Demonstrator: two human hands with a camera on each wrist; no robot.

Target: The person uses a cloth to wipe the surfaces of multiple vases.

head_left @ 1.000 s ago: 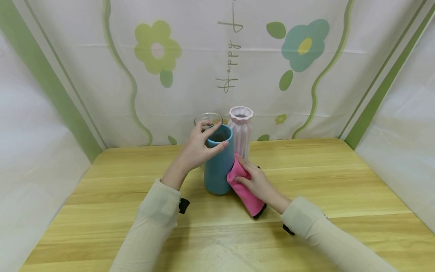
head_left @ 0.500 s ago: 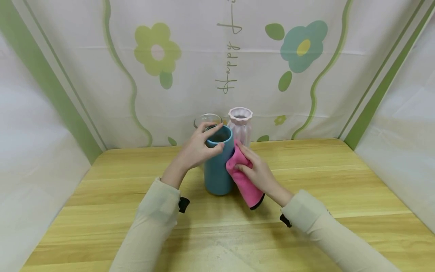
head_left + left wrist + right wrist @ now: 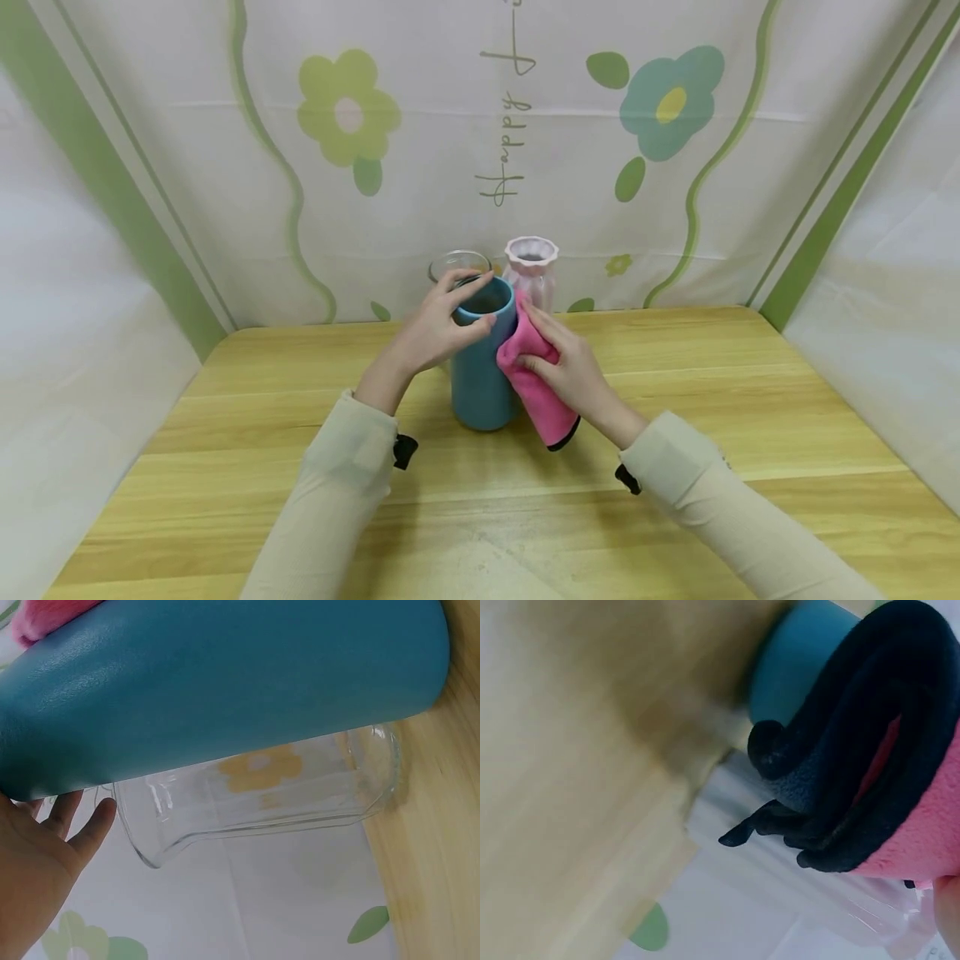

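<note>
A tall teal vase (image 3: 482, 387) stands upright on the table. At its top my left hand (image 3: 435, 332) grips it, thumb on the near side of the rim and fingers on the far side. A folded pink cloth (image 3: 542, 408) with black edging is in my right hand (image 3: 576, 375), pinched between thumb and fingers. It presses against the vase's upper right side. The right wrist view shows the cloth's black-edged folds hanging beside the vase, while most of the right hand is out of that frame.
Behind the teal vase stand a clear glass vase (image 3: 292, 802) and, to the right, a pale pink ribbed vase (image 3: 536, 287) with a scalloped rim. A flower-printed curtain (image 3: 570, 192) closes off the back of the wooden table (image 3: 720, 400).
My right hand and the pink cloth have moved up along the right side of the teal vase. The left hand and the vase have stayed in place.
</note>
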